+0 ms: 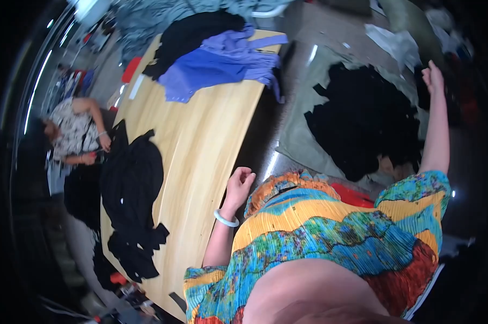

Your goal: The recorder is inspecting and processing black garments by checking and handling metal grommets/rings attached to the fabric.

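Black cloth pile point(363, 127): spread on grey-green sheet point(301, 137) on floor; long axis approx. top-to-bottom of view.
R hand point(433, 78): raised by pile's far-right edge, fingers loosely open, nothing held.
L hand point(238, 183): loosely curled, empty, at wooden table point(201, 140) edge.

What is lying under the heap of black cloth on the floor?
Under the black cloth heap lies a grey-green sheet spread on the floor; its edges show around the heap. Whatever is beneath the heap's middle is covered. The right hand reaches near it.
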Demonstrator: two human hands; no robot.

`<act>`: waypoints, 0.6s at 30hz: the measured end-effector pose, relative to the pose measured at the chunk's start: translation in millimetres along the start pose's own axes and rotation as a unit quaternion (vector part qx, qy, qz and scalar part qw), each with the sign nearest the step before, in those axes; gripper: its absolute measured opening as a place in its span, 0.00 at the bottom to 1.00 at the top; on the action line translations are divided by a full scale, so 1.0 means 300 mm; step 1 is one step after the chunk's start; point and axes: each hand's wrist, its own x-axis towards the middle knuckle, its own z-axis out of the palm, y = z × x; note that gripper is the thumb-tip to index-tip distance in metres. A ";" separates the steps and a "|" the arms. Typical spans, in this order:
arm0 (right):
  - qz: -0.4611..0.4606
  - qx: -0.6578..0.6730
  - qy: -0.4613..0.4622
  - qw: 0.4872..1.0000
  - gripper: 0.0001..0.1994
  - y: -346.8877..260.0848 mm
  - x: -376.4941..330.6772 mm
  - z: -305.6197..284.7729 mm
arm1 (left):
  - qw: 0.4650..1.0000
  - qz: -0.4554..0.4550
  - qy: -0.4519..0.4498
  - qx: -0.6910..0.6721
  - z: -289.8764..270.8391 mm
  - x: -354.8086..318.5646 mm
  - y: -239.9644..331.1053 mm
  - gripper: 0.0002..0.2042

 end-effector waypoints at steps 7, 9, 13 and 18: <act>0.107 -0.159 -0.275 0.942 0.16 0.335 -0.364 0.655 | 0.999 -0.029 0.035 0.023 -0.103 -0.030 -0.095 0.09; 0.080 -0.244 -0.342 0.904 0.17 0.370 -0.415 0.811 | 0.998 -0.025 0.047 0.033 -0.132 -0.015 -0.109 0.10; 0.015 -0.308 -0.391 0.867 0.18 0.384 -0.552 1.082 | 0.995 -0.073 0.062 0.041 -0.245 0.000 -0.147 0.11; -0.179 -0.390 -0.367 0.825 0.20 0.462 -0.555 1.379 | 0.994 -0.081 0.063 0.036 -0.333 0.055 -0.257 0.09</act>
